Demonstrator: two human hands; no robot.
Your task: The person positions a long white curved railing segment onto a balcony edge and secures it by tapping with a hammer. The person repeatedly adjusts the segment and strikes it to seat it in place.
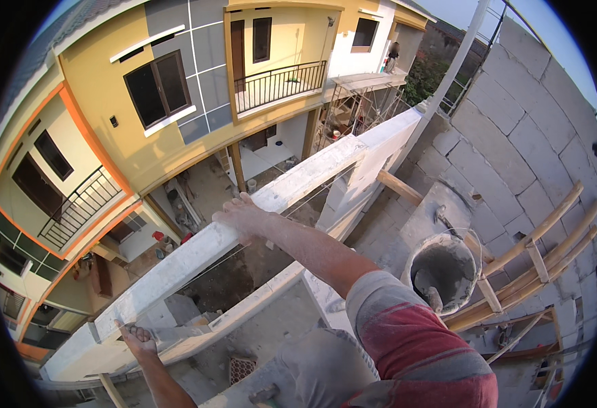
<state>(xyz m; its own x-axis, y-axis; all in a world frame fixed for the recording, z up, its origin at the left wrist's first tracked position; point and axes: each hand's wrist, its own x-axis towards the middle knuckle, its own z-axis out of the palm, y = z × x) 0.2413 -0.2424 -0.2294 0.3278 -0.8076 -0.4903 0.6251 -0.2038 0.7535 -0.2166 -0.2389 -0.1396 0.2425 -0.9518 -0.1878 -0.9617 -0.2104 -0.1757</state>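
A long row of white lightweight blocks (291, 180) runs from the lower left to the upper right, its top edge bare. Near the middle, my right hand (244, 216) reaches across and grips the top of this row, its fingers over the far edge. Lower down, my left hand (138, 338) is at the inner side of the row, close to its left end, with curled fingers. Beside that hand shows a pale, blurred flat shape that I cannot make out. A thin string (227, 255) stretches along the row's inner side.
At right, a bucket of grey mortar (441, 272) stands beside wooden poles (533, 272) and a hammer-like tool (442, 215). A grey block wall (516, 122) rises behind. Beyond the row is a drop towards yellow houses (108, 88) and scaffolding (353, 109). Another person (392, 58) stands far off.
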